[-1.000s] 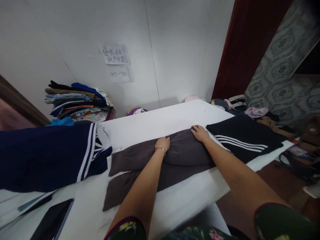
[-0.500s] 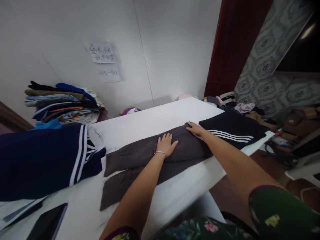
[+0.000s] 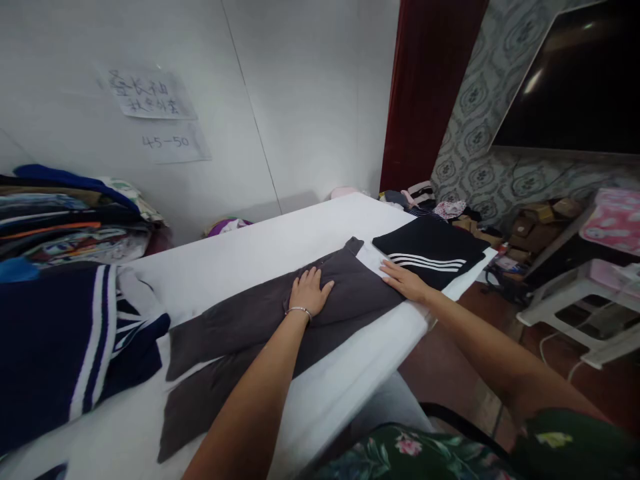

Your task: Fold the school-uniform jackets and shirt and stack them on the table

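Note:
A pair of dark grey trousers (image 3: 240, 313) lies flat on the white table (image 3: 280, 240). Its two legs run toward the left and the waist end is at the right. My left hand (image 3: 307, 291) rests palm down on the upper part, fingers stretched and thumb apart, open. At the waist edge, my right hand (image 3: 406, 280) is spread flat and open, fingertips touching the cloth. Just beyond that hand is a black garment with white stripes (image 3: 430, 250). Neither hand grips anything.
A navy garment with white bands (image 3: 45, 347) lies at the left, near a stack of folded clothes (image 3: 75, 213). Paper signs (image 3: 155, 100) hang on the wall. At the right are a white plastic stool (image 3: 575, 313), cardboard boxes (image 3: 535, 227) and a wall screen (image 3: 575, 87).
My right hand has moved off the waist's far corner toward me, along the waist edge, and lies flat there. My left hand stays on the trousers. The view has turned right.

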The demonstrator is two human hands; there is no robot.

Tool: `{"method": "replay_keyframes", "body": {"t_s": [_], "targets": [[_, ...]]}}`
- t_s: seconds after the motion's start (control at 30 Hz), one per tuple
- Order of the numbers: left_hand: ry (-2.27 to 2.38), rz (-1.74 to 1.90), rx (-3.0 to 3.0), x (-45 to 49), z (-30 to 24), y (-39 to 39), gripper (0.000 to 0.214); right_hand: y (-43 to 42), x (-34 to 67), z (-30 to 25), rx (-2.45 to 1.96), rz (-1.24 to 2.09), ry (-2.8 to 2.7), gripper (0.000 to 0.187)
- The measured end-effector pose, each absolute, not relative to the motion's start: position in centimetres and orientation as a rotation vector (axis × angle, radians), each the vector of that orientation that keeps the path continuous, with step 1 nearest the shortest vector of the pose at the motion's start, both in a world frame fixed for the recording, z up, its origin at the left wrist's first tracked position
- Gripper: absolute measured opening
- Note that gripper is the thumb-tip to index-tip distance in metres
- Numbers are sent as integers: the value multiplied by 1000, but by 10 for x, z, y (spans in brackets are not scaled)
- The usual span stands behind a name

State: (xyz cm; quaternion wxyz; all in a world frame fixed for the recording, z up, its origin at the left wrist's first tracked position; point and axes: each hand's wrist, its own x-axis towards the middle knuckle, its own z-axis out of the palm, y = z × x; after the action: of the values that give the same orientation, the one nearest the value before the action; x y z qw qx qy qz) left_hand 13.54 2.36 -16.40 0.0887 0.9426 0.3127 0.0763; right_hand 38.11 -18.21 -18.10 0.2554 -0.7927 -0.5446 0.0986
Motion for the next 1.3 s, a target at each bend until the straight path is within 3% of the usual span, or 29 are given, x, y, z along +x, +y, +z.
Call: {"method": "replay_keyframes", "body": {"t_s": [0.2, 0.4, 0.77, 1.1, 1.3], "targets": [[960, 220, 2827, 133, -162, 21, 65, -176, 391, -185, -2212, 278, -1607, 62], [949, 229, 2822, 133, -164, 22, 65, -116, 396, -161, -2177, 53, -1607, 66], [961, 259, 2785, 131, -164, 20, 64, -15, 378, -176, -2407, 373, -1420, 65], [958, 271, 2767, 132, -164, 19, 64, -82, 411, -144, -2202, 588, -1177, 60], [942, 287, 2787, 134, -164, 21, 63, -164, 419, -151, -2236, 511, -1113, 41]]}}
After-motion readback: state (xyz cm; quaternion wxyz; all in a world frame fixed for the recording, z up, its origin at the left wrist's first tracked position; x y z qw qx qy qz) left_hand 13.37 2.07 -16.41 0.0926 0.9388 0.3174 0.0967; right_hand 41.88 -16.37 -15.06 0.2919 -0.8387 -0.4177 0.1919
